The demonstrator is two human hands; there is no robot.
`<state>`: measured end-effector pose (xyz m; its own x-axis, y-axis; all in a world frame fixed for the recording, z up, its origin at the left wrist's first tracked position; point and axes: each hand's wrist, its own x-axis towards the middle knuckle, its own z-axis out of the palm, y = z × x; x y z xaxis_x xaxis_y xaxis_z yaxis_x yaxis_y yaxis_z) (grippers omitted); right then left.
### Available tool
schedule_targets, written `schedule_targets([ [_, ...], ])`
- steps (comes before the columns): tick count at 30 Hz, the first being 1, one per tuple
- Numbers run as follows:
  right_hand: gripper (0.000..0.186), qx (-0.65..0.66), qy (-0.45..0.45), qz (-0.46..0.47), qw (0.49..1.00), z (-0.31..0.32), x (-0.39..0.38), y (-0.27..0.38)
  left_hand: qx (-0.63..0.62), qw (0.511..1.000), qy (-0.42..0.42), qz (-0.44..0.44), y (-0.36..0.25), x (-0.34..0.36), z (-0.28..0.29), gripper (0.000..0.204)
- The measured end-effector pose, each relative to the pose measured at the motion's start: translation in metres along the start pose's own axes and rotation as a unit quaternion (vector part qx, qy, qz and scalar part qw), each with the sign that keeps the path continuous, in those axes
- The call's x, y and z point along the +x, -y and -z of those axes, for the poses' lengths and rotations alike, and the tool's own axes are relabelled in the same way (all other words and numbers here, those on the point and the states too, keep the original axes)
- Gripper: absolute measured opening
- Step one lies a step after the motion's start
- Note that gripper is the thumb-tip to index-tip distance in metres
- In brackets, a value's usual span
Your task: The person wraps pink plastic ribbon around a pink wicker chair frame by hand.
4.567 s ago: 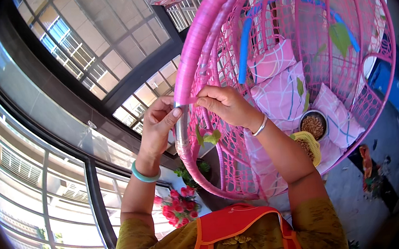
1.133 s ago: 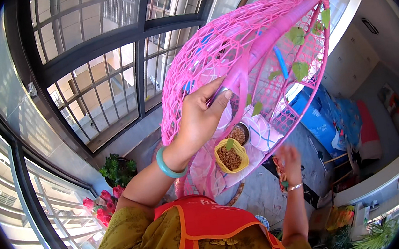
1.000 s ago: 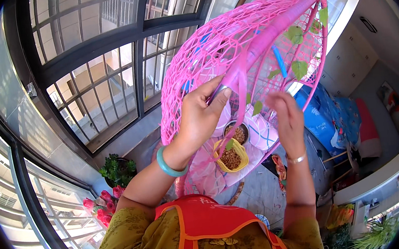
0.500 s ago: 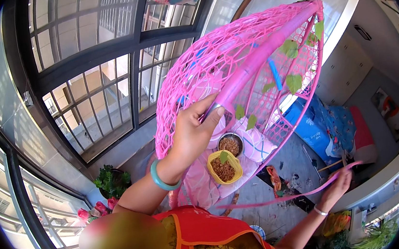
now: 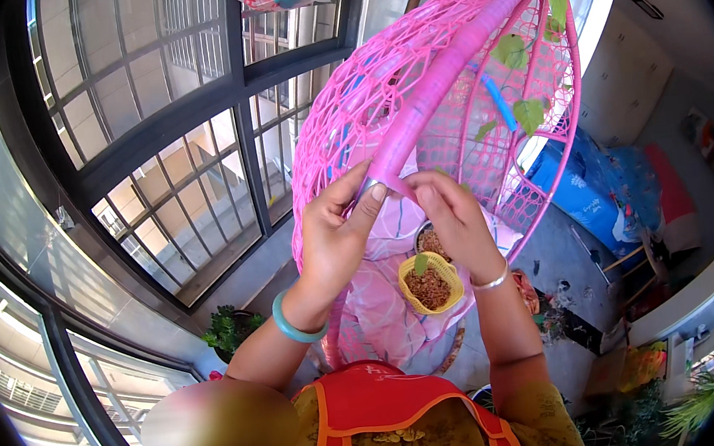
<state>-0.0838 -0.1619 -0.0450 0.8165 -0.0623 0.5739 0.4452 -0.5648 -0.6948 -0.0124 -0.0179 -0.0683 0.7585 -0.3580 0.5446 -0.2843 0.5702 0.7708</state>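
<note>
L hand (image 5: 334, 232) curled, thumb + fingers closed round frame tube (image 5: 421, 105) of pink hanging egg chair (image 5: 384, 68), at wrap's lower edge; prob. steadies tube & stops wrap slipping. R hand (image 5: 458, 219) nearly closed, pinching flat pink strip (image 5: 398, 187) just beside L thumb, likely for tension. Chair directly in front of wearer. Yellow basket (image 5: 455, 298) w/ brown bits on seat cushion (image 5: 374, 299), apparently for support.

Left grip (image 5: 331, 236) holds tube (image 5: 424, 101), right grip (image 5: 460, 228) pink ribbon (image 5: 400, 186).
</note>
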Motion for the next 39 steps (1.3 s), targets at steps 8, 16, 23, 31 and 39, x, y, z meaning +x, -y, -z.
schedule_targets([
  [8,0.015,0.248,0.083,-0.144,0.955,-0.002,0.006,0.010,0.005,1.000,-0.003,-0.003,0.005,0.000,0.002,0.035],
  [16,0.015,0.095,0.078,-0.035,0.992,0.005,0.008,0.007,0.061,0.998,0.004,0.019,-0.003,-0.004,0.000,0.041],
  [23,0.014,0.075,0.024,0.017,0.997,-0.011,0.004,-0.011,0.076,0.997,0.005,0.013,-0.002,-0.001,0.001,0.045],
  [31,0.010,0.083,0.013,0.040,0.996,-0.010,0.001,-0.009,0.098,0.995,-0.001,0.012,0.000,0.001,0.005,0.045],
  [39,0.011,0.107,0.047,0.066,0.991,-0.008,0.016,-0.036,0.101,0.995,0.003,0.013,-0.001,0.001,0.005,0.045],
])
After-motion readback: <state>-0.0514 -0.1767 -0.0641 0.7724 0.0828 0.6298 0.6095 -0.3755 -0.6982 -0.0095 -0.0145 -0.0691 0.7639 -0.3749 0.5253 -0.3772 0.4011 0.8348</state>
